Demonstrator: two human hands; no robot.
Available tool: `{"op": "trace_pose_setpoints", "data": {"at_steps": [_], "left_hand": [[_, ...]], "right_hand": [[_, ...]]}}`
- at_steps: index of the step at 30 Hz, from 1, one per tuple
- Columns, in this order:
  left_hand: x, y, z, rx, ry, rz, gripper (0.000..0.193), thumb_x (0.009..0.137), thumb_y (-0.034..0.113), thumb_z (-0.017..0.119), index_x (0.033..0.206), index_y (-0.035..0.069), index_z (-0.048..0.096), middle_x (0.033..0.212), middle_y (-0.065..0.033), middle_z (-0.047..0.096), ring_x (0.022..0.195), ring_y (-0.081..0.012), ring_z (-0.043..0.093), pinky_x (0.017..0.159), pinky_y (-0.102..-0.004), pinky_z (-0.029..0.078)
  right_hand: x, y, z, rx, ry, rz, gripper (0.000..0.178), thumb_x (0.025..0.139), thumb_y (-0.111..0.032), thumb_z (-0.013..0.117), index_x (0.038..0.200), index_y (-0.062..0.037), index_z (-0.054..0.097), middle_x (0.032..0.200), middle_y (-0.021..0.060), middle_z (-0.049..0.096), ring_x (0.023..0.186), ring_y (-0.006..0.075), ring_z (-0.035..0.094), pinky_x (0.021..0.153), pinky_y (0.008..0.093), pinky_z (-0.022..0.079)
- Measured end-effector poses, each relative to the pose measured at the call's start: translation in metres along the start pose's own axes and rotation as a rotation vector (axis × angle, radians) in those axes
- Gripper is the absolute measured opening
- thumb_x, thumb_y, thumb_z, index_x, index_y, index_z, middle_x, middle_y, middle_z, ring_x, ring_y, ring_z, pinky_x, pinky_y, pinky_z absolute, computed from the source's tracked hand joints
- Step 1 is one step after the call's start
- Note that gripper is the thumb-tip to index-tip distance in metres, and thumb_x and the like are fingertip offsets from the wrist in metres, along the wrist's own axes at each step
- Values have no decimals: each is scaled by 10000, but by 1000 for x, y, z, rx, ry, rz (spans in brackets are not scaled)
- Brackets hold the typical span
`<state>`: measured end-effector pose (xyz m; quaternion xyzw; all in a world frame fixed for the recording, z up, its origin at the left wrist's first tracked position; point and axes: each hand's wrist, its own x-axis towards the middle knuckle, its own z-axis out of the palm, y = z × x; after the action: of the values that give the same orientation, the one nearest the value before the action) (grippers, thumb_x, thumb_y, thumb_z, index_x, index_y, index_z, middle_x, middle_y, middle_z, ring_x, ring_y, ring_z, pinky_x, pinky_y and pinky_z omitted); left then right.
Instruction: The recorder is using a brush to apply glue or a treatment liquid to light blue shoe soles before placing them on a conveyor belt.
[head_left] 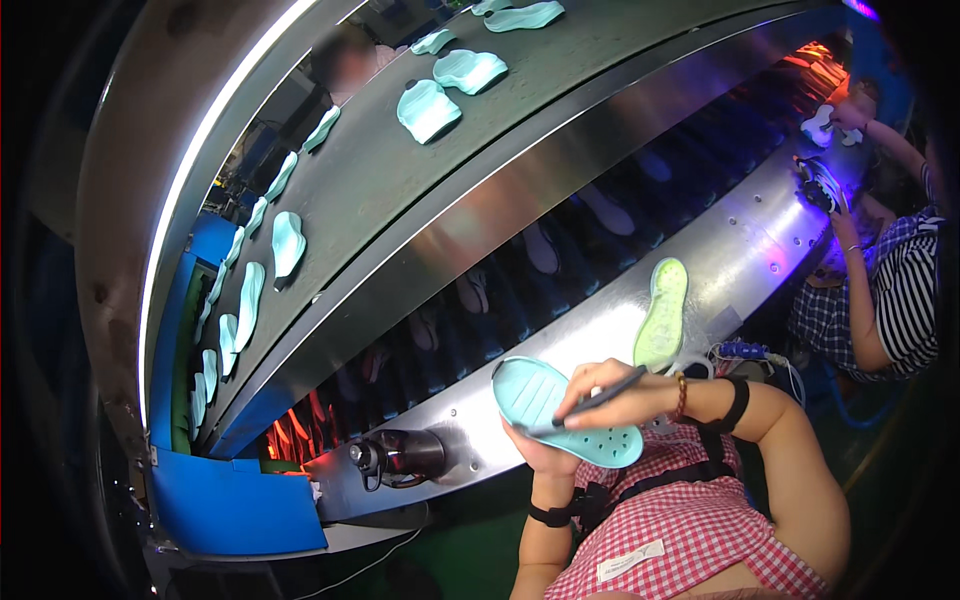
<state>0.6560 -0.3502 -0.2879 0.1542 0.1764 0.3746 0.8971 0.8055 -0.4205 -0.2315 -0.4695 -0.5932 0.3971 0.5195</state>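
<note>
A light-blue shoe sole point(522, 385), with rows of small holes near one end, is held tilted in front of me. My left hand point(545, 455) grips it from beneath at its near edge, the fingers partly hidden by the sole. In my right hand point(625, 400) is a slim dark stick-like tool point(608, 388), pinched like a pen. Its lower end lies over the sole's face; whether it is a brush or a pen I cannot tell. Just beyond my right hand, a yellow-green insole-shaped piece point(662, 310) lies on the metal ledge.
A dark bottle point(405, 455) lies on the ledge at left. Beyond it, a lower conveyor point(500, 290) carries shoe parts; the upper belt point(370, 190) bears several light-blue soles point(288, 245). At right, a co-worker point(880, 290) handles a shoe point(820, 185). Cables point(750, 352) sit beside my right arm.
</note>
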Motion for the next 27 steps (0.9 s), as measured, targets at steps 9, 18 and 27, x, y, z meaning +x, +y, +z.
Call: {"op": "trace_pose_setpoints", "data": {"at_steps": [9,18,27], "left_hand": [[-8,18,7,162,-94,152,701,822,629,228,1242,101,419,1132,-136,536,950,-338,551,834,-460,444],[-10,31,22,105,-104,356,764,783,677,244,1195,68,450,1025,-185,528,835,-310,543,759,-438,450],[-9,43,30,153,-187,475,776,779,694,291,1234,77,415,1012,-189,508,857,-310,537,780,-452,445]], "right_hand": [[-14,-7,-2,13,-36,-101,179,727,-122,659,893,-55,663,837,104,620,809,199,589,725,283,466],[-24,-9,-3,-57,5,-255,189,716,-75,679,899,-35,653,884,86,647,856,211,581,790,309,454],[-32,0,-5,33,33,-83,193,719,-67,674,909,-37,656,888,86,641,894,194,570,791,299,460]]}}
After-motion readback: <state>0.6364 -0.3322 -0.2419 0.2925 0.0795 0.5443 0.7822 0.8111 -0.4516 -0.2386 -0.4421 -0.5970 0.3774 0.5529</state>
